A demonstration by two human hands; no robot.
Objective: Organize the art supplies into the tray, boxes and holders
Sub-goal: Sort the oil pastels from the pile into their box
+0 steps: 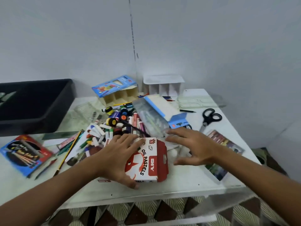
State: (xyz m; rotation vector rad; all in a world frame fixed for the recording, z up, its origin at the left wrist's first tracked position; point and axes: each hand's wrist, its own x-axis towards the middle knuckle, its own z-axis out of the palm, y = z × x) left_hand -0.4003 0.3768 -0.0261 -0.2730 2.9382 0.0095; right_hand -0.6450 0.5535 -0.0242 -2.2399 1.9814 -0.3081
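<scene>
Head view: left hand (pixel 121 158) grips oil pastels box (pixel 150 162) (half hidden); right hand (pixel 193 146) spread, blurred.

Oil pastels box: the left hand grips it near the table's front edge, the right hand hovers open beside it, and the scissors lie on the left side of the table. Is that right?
Not quite. In the head view the scissors lie on the right side of the table, not the left. The rest holds: the left hand grips the oil pastels box, and the right hand hovers open beside it.

Printed on the red-and-white cardboard box (pixel 150 162): "OIL PASTELS" in black, "DIY" in white on a red panel. Other labels too blurred to read.
</scene>
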